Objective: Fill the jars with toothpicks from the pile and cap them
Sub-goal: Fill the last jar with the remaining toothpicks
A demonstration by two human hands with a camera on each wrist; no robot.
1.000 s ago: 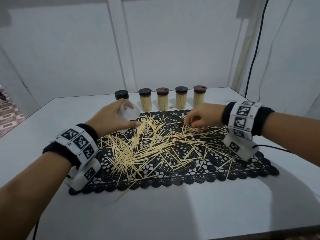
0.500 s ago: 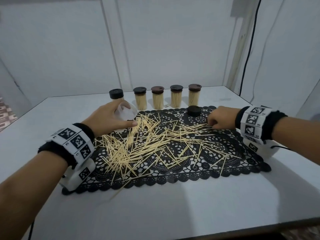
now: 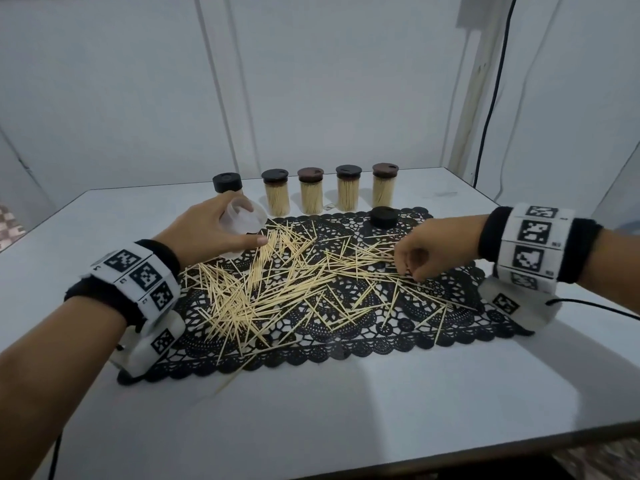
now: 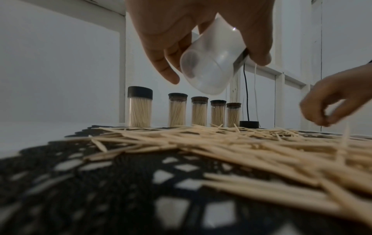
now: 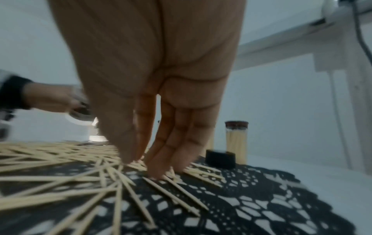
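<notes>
Above the back left corner of the black lace mat [image 3: 346, 344], the empty clear jar [image 3: 244, 220] is held tilted in the left hand [image 3: 207, 233], whose fingers are curled around its wall, and its mouth seems to face toward the pile of toothpicks [image 3: 277, 282] that lies scattered over the mat. At the right side of the mat, the right hand [image 3: 427, 252] is down on the toothpicks with thumb and fingertips [image 5: 157, 171] brought together; whether some sticks are already pinched, I cannot tell. To do this step well, I think the hand should gather sticks that lie in one direction, make a small parallel bundle, and slide it into the mouth while the jar stays tilted. The loose black cap [image 3: 384, 216] waits at the back edge of the mat, in front of five filled capped jars [image 3: 311, 195] on the worktop [image 3: 311, 410].
</notes>
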